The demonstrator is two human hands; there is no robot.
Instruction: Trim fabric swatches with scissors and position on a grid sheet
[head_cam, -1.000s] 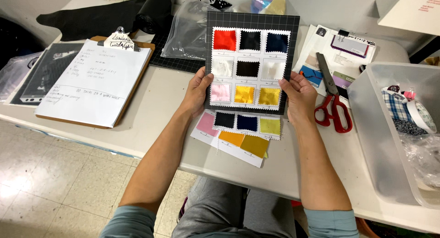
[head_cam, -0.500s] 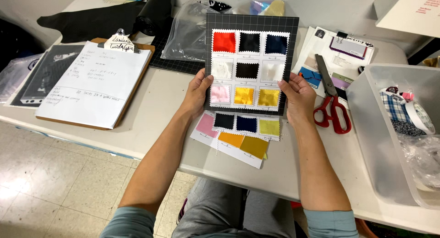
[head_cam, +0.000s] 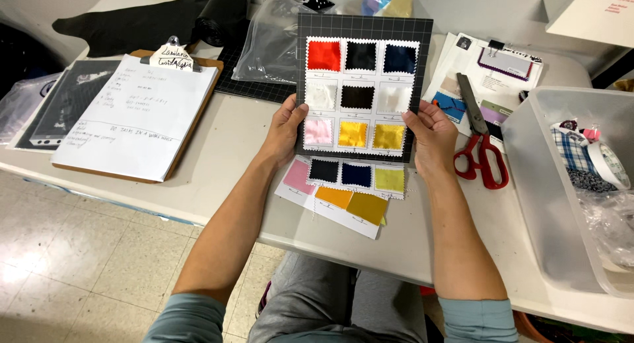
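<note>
Head view. A dark swatch card [head_cam: 363, 85] carrying nine pinked fabric squares is tilted up off the surface [head_cam: 231, 145], apparently for viewing. The left hand [head_cam: 285, 128] pinches its 9 o'clock edge and the right hand [head_cam: 432, 135] its 3 o'clock edge, fingers closed behind. More swatch sheets [head_cam: 343, 191] lie at 6 o'clock; red scissors [head_cam: 479, 141] at 3 o'clock.

Clear plastic bags [head_cam: 267, 42] lie behind the clipboard; a white label [head_cam: 170, 56] sits on its clip
</note>
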